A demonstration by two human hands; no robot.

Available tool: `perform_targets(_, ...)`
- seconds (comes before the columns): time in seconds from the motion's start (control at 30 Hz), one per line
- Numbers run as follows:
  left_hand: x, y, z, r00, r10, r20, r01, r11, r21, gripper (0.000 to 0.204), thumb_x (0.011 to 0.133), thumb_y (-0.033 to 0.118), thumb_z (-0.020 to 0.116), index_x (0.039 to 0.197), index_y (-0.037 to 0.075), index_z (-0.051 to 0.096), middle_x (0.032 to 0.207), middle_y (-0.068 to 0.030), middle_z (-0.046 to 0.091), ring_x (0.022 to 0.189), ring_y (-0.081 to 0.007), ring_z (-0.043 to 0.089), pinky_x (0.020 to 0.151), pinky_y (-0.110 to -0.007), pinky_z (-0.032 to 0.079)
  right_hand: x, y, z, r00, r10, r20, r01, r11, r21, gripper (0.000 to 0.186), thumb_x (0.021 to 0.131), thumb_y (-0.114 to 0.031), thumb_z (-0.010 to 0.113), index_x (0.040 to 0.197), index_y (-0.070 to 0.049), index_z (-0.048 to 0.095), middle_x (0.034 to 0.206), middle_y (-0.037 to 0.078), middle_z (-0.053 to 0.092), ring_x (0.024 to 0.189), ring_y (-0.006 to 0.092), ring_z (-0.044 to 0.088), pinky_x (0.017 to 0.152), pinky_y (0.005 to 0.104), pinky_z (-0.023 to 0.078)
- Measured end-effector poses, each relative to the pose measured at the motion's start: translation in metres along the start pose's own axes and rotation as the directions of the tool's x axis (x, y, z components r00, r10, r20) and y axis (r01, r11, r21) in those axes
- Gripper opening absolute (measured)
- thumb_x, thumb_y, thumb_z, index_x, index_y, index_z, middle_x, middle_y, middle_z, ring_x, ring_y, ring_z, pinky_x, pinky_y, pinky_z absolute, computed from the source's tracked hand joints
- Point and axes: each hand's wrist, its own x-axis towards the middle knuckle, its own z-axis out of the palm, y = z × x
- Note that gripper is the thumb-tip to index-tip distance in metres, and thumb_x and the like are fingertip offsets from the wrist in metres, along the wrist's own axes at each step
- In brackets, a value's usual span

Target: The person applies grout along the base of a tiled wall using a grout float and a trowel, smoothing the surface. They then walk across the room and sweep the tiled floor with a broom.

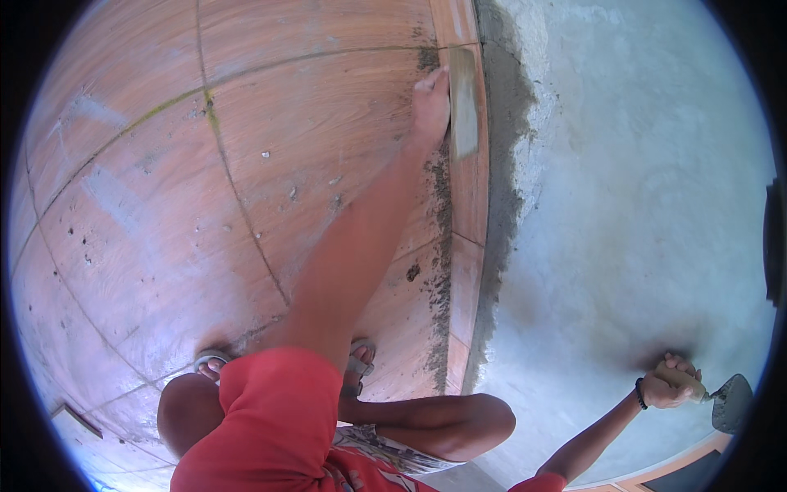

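As I watch remotely, my left hand (430,108) clamps its fingers on the float (464,102) along the right edge of the floor (270,184), apparently for steadiness, my right's (668,389) clamping the trowel (732,404) well clear.

Here we are over a floor (328,123) of pinkish-orange tiles, and look right: we've got dark crumbs (441,246) strung along that side, a dark clump (413,271) just left, and a pale bit (266,154) farther left!
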Motion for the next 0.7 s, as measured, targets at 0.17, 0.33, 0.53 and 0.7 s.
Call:
perform_targets(0.17, 0.026, 0.003, 0.018, 0.999, -0.038, 0.029, 0.038, 0.999, -0.004, 0.034, 0.093, 0.024, 0.045, 0.112, -0.001, 0.059, 0.090, -0.0037, 0.062, 0.079, -0.0114, 0.052, 0.075, -0.026, 0.042, 0.003, 0.005, -0.012, 0.999, 0.009, 0.032, -0.010, 0.999, 0.036, 0.063, 0.071, -0.049, 0.062, 0.106, 0.000, 0.043, 0.074, 0.013, 0.048, 0.057, 0.0238, 0.047, 0.054, 0.0405, 0.043)
perform_targets(0.33, 0.024, -0.016, 0.018, 0.999, 0.010, 0.040, -0.009, 1.000, -0.007, 0.036, 0.093, 0.026, 0.045, 0.109, -0.003, 0.059, 0.087, -0.0056, 0.063, 0.079, -0.0110, 0.052, 0.076, -0.027, 0.043, 0.006, 0.011, -0.019, 0.996, 0.002, 0.090, -0.005, 0.999, 0.032, 0.060, 0.073, -0.050, 0.059, 0.106, -0.002, 0.044, 0.075, 0.013, 0.048, 0.059, 0.0241, 0.048, 0.057, 0.0418, 0.044)
perform_targets(0.53, -0.012, -0.026, 0.019, 0.999, 0.036, 0.023, -0.039, 0.987, 0.156, 0.035, 0.094, 0.024, 0.044, 0.106, -0.006, 0.058, 0.084, -0.0065, 0.063, 0.079, -0.0112, 0.052, 0.075, -0.027, 0.043, 0.009, 0.014, -0.031, 0.991, 0.026, 0.130, -0.030, 0.999, 0.030, 0.060, 0.074, -0.052, 0.057, 0.106, -0.003, 0.045, 0.074, 0.011, 0.048, 0.061, 0.0242, 0.049, 0.060, 0.0421, 0.045)
perform_targets(0.7, -0.055, -0.043, 0.016, 1.000, 0.018, 0.000, -0.018, 0.972, 0.236, 0.033, 0.094, 0.023, 0.044, 0.104, -0.005, 0.059, 0.081, -0.0076, 0.064, 0.078, -0.0106, 0.053, 0.074, -0.026, 0.043, 0.005, 0.011, -0.022, 0.995, -0.011, 0.097, 0.012, 1.000, -0.017, 0.062, 0.073, -0.054, 0.057, 0.107, -0.003, 0.045, 0.072, 0.011, 0.047, 0.060, 0.0241, 0.049, 0.060, 0.0417, 0.045)
